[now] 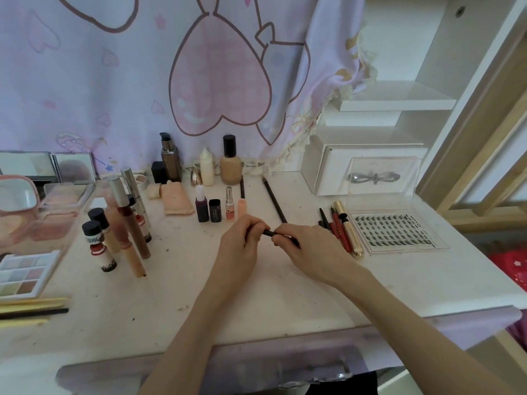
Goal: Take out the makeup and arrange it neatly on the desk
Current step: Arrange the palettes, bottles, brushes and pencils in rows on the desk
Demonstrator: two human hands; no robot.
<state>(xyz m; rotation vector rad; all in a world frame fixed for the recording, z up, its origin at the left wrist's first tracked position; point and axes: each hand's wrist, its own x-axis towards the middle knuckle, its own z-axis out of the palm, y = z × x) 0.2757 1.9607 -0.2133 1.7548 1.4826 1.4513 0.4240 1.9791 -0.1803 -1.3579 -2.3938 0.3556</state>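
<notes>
I am looking down at a white surface (256, 295) in front of a lilac curtain (114, 81) printed with pink hearts. At the far left edge, an eyeshadow palette (24, 276) is lying flat, with a pink-rimmed mirror (17, 195) and blush compacts (61, 208) behind it. Just to the right, a cluster of lip gloss tubes (128, 223) is lying angled toward me. Along the curtain, a dark pump bottle (170, 161), a small white bottle (207, 170) and a beige foundation bottle (230, 162) are standing upright, with a peach puff (175, 199) and a row of small lipsticks (215, 209) in front of them.

At the centre, I am watching both hands working together just above the surface. The left hand (242, 240) is curling its fingers around one end of a thin black pencil (268, 232). The right hand (310, 249) is pinching the other end, and only a short dark stretch is showing between them.

A second long dark pencil (273, 199) is lying diagonally just behind the hands. Further right, red and black liners (338, 230) and a gold tube (349, 228) are lying side by side, touching a clear tray of false lashes (396, 230). Behind that, a white drawer box (362, 166) with a bow handle is sitting.
</notes>
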